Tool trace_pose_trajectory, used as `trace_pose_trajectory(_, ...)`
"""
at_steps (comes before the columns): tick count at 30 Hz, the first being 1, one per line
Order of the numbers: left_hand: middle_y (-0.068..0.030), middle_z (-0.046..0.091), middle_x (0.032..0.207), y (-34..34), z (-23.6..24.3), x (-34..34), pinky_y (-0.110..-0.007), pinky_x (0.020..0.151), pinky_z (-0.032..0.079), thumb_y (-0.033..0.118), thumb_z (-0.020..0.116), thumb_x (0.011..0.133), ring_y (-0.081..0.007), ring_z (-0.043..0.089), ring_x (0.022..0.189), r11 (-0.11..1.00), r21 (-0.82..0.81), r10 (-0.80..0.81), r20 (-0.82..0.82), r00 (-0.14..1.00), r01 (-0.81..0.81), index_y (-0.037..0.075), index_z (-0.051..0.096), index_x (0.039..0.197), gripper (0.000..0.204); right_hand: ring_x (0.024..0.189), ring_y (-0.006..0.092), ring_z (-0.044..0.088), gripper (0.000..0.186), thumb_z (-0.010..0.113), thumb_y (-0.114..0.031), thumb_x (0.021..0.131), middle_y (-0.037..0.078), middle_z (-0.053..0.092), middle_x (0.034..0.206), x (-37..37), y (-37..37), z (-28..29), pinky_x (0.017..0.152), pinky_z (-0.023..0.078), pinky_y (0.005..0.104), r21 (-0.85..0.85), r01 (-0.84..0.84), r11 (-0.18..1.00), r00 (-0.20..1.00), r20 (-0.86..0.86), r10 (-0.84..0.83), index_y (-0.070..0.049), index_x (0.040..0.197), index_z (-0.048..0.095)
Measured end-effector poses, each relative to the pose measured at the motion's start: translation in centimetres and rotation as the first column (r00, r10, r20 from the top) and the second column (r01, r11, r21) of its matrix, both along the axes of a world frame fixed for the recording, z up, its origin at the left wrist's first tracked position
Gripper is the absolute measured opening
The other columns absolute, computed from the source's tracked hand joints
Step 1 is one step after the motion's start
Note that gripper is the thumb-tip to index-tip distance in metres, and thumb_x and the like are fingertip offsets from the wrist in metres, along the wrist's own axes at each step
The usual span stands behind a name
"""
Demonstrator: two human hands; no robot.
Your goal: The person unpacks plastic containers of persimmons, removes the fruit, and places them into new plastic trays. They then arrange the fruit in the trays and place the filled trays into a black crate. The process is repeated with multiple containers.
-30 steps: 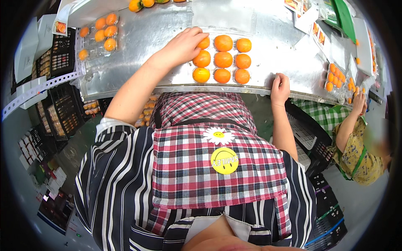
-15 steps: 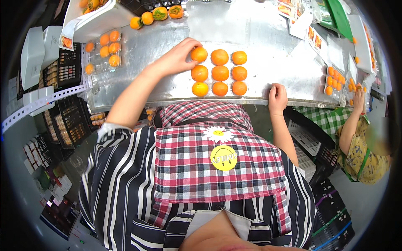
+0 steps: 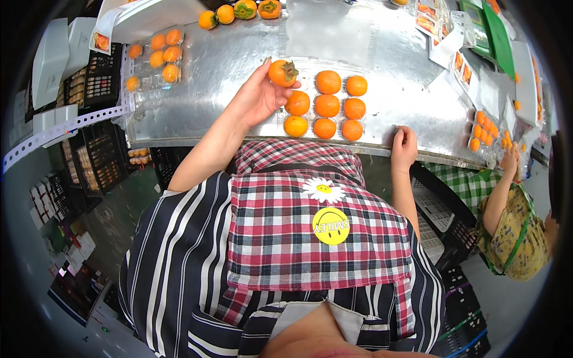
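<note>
My left hand (image 3: 260, 95) is closed around an orange persimmon (image 3: 278, 72), with its green-brown leafy cap turned to the right. The fruit is held above the back left corner of a clear plastic tray (image 3: 313, 67). Several other persimmons (image 3: 327, 106) sit in that tray in rows, caps hidden underneath. At the metal table's front edge, my right hand (image 3: 404, 147) rests with its fingers curled in, and I see nothing in it.
Another clear tray (image 3: 143, 70) with several persimmons lies to the left. Loose persimmons (image 3: 245, 9) line the back beside a white box (image 3: 156, 18). Printed cards (image 3: 462, 69) lie at the right, where a co-worker's hand (image 3: 509, 161) is near a filled tray (image 3: 483, 131).
My left hand has lifted the back left persimmon out of the tray and turned it so its leafy cap shows. My right hand stays by the table edge.
</note>
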State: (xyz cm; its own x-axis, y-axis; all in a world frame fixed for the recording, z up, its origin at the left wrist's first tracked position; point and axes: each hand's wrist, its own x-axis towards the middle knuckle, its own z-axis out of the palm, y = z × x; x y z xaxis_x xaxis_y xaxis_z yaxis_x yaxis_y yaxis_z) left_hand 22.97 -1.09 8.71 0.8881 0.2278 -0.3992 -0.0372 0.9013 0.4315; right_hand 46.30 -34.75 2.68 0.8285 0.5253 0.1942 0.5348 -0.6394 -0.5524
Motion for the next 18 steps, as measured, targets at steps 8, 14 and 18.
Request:
trace_pose_trajectory(8, -0.016, 0.064, 0.099, -1.5, 0.9, -0.5, -0.024, 0.066, 0.053, 0.047, 0.039, 0.099, -0.0135, 0.063, 0.076, 0.997, 0.071, 0.019, -0.115, 0.993, -0.011, 0.003, 0.05, 0.116, 0.049, 0.1, 0.0131, 0.056, 0.029, 0.057, -0.007, 0.088, 0.004, 0.06, 0.111, -5.9, 11.4, 8.1, 0.083, 0.045, 0.0268, 0.46, -0.173, 0.871, 0.8, -0.45, 0.397, -0.005, 0.117, 0.057)
trace_pose_trajectory(14, -0.0105, 0.063, 0.102, -3.4, 2.3, 0.0, -0.025, 0.071, 0.05, 0.042, 0.042, 0.1, -0.014, 0.062, 0.084, 0.959, 0.283, 0.051, -0.151, 0.987, -0.007, 0.004, 0.05, 0.116, 0.042, 0.113, 0.0221, 0.055, 0.051, 0.068, -0.019, 0.084, 0.014, 0.056, 0.123, -9.8, 18.4, 10.4, 0.093, 0.046, 0.0341, 0.49, -0.383, 0.783, 0.524, -0.583, 0.621, -0.004, 0.129, 0.05)
trace_pose_trajectory(18, -0.0072, 0.061, 0.104, -3.9, 2.4, 0.1, -0.024, 0.071, 0.051, 0.041, 0.04, 0.101, -0.0123, 0.062, 0.084, 0.945, 0.327, 0.062, -0.114, 0.992, -0.021, 0.004, 0.051, 0.117, 0.042, 0.109, 0.0205, 0.057, 0.048, 0.066, -0.018, 0.087, 0.015, 0.057, 0.12, -9.6, 18.6, 10.6, 0.09, 0.049, 0.0342, 0.539, -0.271, 0.797, 0.339, -0.722, 0.603, -0.003, 0.13, 0.05)
